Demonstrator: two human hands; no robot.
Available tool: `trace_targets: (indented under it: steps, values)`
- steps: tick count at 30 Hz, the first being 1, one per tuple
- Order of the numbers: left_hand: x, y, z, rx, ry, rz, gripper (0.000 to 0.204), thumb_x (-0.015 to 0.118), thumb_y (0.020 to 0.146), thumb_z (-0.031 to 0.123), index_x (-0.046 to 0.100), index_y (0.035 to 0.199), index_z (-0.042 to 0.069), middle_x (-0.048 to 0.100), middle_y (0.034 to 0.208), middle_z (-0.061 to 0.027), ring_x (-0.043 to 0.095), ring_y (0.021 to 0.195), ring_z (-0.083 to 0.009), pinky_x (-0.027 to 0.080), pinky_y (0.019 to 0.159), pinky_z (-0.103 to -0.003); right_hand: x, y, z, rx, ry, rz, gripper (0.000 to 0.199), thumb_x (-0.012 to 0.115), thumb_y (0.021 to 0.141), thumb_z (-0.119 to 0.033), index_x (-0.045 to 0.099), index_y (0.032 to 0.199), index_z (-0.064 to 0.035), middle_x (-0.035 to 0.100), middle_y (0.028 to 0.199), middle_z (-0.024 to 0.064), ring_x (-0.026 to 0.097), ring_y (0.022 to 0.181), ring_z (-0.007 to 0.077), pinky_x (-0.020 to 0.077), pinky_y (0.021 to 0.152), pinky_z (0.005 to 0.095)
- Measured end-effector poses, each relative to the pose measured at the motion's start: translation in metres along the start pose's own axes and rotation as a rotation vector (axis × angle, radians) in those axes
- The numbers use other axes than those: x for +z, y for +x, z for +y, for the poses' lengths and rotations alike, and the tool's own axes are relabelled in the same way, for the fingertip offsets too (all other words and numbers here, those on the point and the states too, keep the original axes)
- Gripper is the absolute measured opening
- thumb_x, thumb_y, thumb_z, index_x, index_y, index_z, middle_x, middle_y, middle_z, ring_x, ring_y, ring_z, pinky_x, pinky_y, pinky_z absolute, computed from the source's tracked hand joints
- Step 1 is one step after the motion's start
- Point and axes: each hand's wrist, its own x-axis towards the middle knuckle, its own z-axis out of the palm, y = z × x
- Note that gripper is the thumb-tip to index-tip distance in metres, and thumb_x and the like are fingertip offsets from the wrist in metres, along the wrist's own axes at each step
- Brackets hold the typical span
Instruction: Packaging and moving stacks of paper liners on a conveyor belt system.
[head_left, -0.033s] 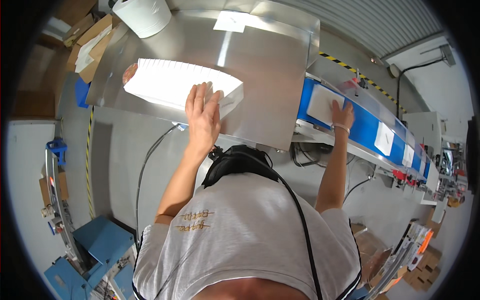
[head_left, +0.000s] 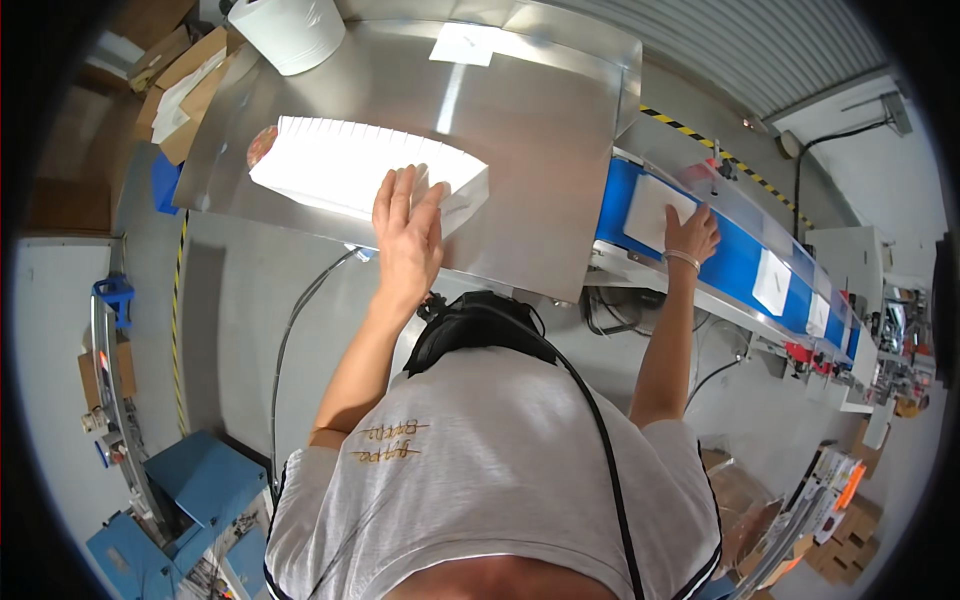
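A long row of white flat packets (head_left: 350, 165) stands leaning together on the steel table (head_left: 540, 160). My left hand (head_left: 408, 225) lies over the row's right end, fingers stretched out and touching it. To the right, a single white packet (head_left: 655, 212) lies flat on a blue conveyor belt (head_left: 735, 255). My right hand (head_left: 692, 235) is at this packet's right edge with its fingers apart; whether the fingertips touch the packet or the belt, I cannot tell. Farther along the belt lie several more white packets, the nearest being a small marked one (head_left: 771, 281).
A reddish-brown round object (head_left: 262, 147) sits against the row's left end. At the back left stands a large white roll (head_left: 288, 35); a white sheet (head_left: 464, 44) lies at the table's far edge. Clear guards (head_left: 775, 235) run along the belt's far side.
The packet by my right hand has shifted slightly to the right, and the packets farther down the belt too. My right hand's fingers have spread and moved slightly right. The left hand stays put.
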Motion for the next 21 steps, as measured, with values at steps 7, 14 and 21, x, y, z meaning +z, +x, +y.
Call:
trace_targets:
  steps: [7,14,21]
  values:
    - [-0.004,0.0,0.007,0.045,0.012,-0.048,0.029,0.059,0.074,-0.004,0.067,0.099,0.007,0.041,0.135,-0.0174,0.029,0.13,-0.0414,0.02,0.105,-0.054,-0.012,-0.044,-0.148,-0.561,0.777,-0.889,0.054,0.073,0.075,-0.019,0.051,0.124,-0.0103,0.046,0.132,0.0129,0.043,0.123,0.0257,0.0369,0.1,0.0375]
    - [-0.007,0.01,-0.004,-0.008,-0.007,-0.072,0.045,0.061,0.074,0.0,0.057,0.118,0.009,0.035,0.139,-0.0214,0.026,0.131,-0.042,0.021,0.106,-0.051,0.026,-0.054,-0.161,-0.282,1.029,-1.201,0.047,0.065,0.085,-0.015,0.045,0.126,-0.0045,0.053,0.12,0.0084,0.05,0.11,0.0153,0.0413,0.093,0.0303]
    - [-0.007,0.011,-0.016,-0.032,-0.053,-0.03,0.038,0.058,0.074,-0.007,0.064,0.108,0.009,0.049,0.128,-0.0164,0.038,0.124,-0.0401,0.032,0.101,-0.048,0.024,-0.002,-0.011,0.12,0.454,-0.324,0.035,0.066,0.082,-0.035,0.055,0.088,-0.0027,0.056,0.075,0.0104,0.051,0.068,0.0214,0.0424,0.063,0.0343]
